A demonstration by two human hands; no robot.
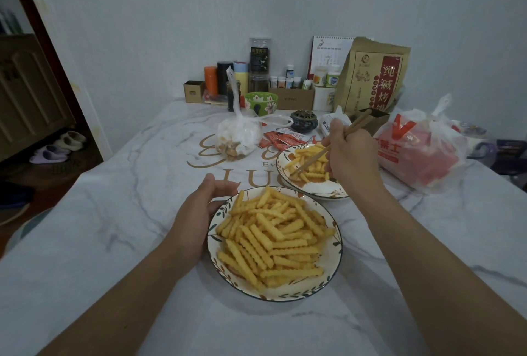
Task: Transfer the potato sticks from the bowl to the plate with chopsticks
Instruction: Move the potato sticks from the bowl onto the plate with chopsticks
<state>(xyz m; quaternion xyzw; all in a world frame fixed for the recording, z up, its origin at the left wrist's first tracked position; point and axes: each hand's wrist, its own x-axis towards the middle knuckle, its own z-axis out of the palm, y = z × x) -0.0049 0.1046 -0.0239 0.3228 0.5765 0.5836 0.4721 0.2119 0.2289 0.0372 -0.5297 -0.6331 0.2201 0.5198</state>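
A patterned bowl [285, 296] heaped with crinkle-cut potato sticks [273, 236] stands close in front of me on the marble-look table. My left hand [196, 213] holds its left rim, thumb raised and fingers curved round the far edge. Behind it and to the right, touching its rim, is a matching plate [322, 191] with a smaller pile of potato sticks [310, 169]. My right hand [350, 156] grips brown chopsticks [313, 160] over the plate. Their tips reach down among the sticks at the plate's left side. Whether they pinch a stick I cannot tell.
A tied clear bag of snacks [238, 139] and red sachets [282, 139] lie behind the plate. A red-and-white plastic bag [419, 150] sits to its right. Along the wall stand a dark incense burner [303, 120], a green bowl [261, 102], jars and a brown paper bag [370, 76].
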